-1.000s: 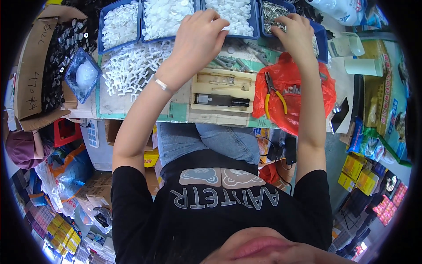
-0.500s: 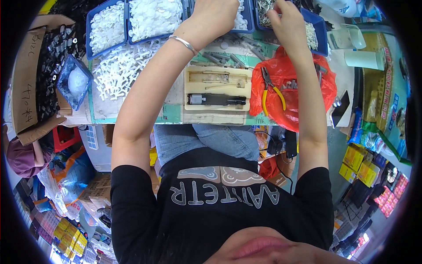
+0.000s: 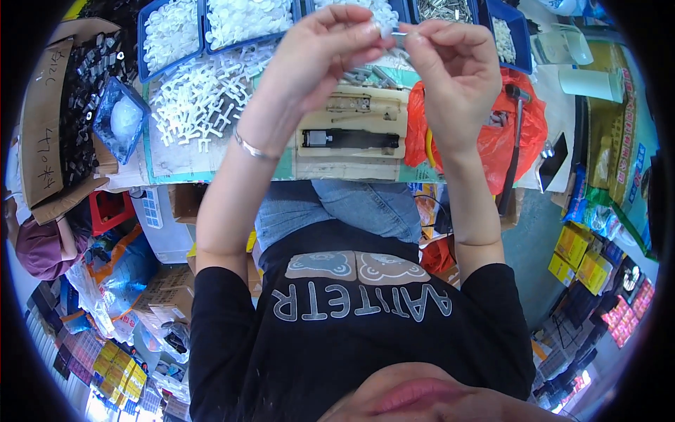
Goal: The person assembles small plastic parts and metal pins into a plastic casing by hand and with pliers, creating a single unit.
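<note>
In front of my chest, over the work table, my two hands meet at their fingertips. My left hand (image 3: 309,63) pinches a small white plastic piece (image 3: 386,32). From the other side my right hand (image 3: 455,77) pinches a thin metal pin (image 3: 399,34), whose end points at the white piece; whether they touch I cannot tell. Below the hands lies a cream block (image 3: 351,152) with recesses. A black part with a silver end (image 3: 355,138) sits in its nearer recess. Behind the hands stand blue bins of white pieces (image 3: 247,21) and of metal pins (image 3: 444,10).
White Y-shaped plastic parts (image 3: 197,98) are heaped on the left. A red plastic bag (image 3: 524,133) lies on the right, with a hammer (image 3: 517,133) across it and yellow-handled pliers (image 3: 429,144) partly hidden by my wrist. Far left is a cardboard box (image 3: 43,119) of black parts.
Both hands have come back from the bins at the far side and together at the middle. A white piece and a metal pin now show between the fingertips.
</note>
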The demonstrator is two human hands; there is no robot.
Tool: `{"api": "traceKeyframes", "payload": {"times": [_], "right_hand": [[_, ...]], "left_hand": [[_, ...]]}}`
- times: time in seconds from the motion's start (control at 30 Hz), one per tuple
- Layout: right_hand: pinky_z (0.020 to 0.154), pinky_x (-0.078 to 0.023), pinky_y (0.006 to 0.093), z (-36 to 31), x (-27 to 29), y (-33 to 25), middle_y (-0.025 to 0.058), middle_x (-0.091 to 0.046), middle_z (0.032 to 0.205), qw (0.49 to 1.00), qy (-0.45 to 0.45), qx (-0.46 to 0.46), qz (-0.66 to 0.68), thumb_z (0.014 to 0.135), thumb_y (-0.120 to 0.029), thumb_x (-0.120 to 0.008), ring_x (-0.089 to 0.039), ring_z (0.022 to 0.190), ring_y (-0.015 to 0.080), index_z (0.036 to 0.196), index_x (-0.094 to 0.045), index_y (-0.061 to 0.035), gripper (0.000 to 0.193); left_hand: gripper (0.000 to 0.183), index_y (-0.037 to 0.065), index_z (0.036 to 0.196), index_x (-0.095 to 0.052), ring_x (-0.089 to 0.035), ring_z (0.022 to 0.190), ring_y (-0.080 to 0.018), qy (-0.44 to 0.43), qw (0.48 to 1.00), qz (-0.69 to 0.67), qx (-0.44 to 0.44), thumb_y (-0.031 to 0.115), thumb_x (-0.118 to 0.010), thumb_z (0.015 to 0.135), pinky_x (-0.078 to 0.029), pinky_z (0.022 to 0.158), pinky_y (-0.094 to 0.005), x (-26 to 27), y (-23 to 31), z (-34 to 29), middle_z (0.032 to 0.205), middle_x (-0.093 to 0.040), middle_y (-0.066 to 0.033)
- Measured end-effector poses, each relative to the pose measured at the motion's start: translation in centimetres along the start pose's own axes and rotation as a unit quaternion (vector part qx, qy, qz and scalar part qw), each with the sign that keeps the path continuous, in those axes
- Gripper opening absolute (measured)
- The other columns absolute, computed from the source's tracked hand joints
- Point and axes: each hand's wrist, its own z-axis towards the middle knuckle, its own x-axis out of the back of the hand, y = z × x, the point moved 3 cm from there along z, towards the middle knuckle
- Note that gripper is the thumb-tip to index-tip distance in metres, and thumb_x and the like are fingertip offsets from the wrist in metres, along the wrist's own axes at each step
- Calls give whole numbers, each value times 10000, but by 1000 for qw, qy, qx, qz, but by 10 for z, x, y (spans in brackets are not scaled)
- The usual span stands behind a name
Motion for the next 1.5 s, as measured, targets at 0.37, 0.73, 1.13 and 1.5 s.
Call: {"api": "traceKeyframes", "payload": {"times": [0.37,0.73,1.13,1.5], "right_hand": [[758,-511,226,-26,-8,-22,63,-627,853,986,-83,52,-132,788,82,-649,-633,798,113,795,-527,-8,152],[811,-495,252,-74,11,-18,79,-676,907,930,-109,-351,-23,801,-15,-686,-643,919,145,927,-646,18,137],[978,-243,414,-84,-16,18,-41,-583,979,792,-293,147,-515,701,-125,-713,-490,1017,189,790,-612,-152,137],[851,-330,373,-28,17,14,25,-625,929,848,-218,74,-477,757,-261,-722,-537,941,231,920,-632,-122,232]], "left_hand": [[161,25,1008,-513,-666,916,-244,53,970,-237,4,42,-609,880,-580,788,-284,-13,-36,-53,960,-631,-128],[161,39,819,-577,-665,743,-263,-18,586,663,-466,10,-676,696,-561,658,-302,-22,-46,-122,866,-662,-129],[223,39,918,-657,-640,870,-241,22,532,759,-375,61,-672,697,-547,748,-360,16,-48,-136,946,-652,-86],[166,137,649,-579,-538,746,-161,35,514,784,-347,204,-730,640,-376,685,-326,10,-41,-109,765,-506,10]]}}
